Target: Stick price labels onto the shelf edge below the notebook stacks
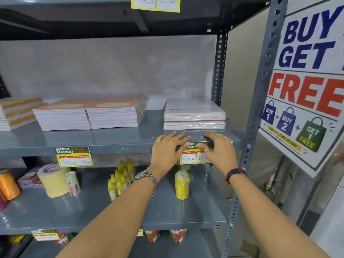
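Observation:
A grey metal shelf [121,140] carries notebook stacks: orange-covered ones [87,116] in the middle and a white plastic-wrapped stack [194,116] on the right. A price label [189,157] reading 200 Rs hangs on the shelf edge below the white stack. My left hand [167,148] lies flat over the label's left top, fingers on the shelf. My right hand [217,148] presses the label's right top, thumb on its green header. Another price label [74,156] is stuck on the edge below the orange stacks.
More notebooks [16,112] lie at the far left. The shelf below holds tape rolls [54,180], yellow bottles [121,177] and a yellow spool [182,184]. A slotted upright [260,101] and a "Buy, get free" poster [309,86] stand right. A label [155,3] hangs above.

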The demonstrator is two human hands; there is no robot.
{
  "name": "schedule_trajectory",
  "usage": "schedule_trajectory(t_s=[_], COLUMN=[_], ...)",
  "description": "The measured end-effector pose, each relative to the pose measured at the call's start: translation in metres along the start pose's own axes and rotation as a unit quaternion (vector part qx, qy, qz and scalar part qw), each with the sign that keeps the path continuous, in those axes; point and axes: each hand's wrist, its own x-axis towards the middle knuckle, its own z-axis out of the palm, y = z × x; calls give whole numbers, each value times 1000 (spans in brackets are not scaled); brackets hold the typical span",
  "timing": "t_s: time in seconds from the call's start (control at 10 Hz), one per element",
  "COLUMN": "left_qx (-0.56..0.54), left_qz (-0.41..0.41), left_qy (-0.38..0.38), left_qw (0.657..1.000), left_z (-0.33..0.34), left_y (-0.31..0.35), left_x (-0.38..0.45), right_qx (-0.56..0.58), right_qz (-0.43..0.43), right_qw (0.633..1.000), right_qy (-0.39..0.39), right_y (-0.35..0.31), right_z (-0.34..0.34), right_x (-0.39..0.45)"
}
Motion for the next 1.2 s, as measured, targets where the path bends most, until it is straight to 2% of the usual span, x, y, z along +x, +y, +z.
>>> schedule_trajectory(t_s=[0.2,0.4,0.5,0.7,1.0,1.1,1.2], left_qx=[-40,-141,-162,-165,-125,-128,-163], left_qz=[1,-23,-38,-53,-48,-60,-80], left_qy=[0,-22,-21,10,36,16,-29], left_qw=[999,989,986,985,990,990,983], left_z=[-2,-14,-16,-12,-6,-15,-29], left_y=[-3,-1,1,2,3,11,16], left_x=[2,2,2,3,4,1,0], right_qx=[17,33,26,24,-19,-60,13], right_qz=[-3,2,18,40,58,62,48], right_qw=[999,991,990,999,996,996,997], right_qy=[-28,-129,-136,22,58,-16,-57], right_y=[3,10,4,-8,-12,-24,-35], right_z=[-10,-27,-26,-5,8,-7,-34], right_x=[3,7,6,-2,-2,-4,-10])
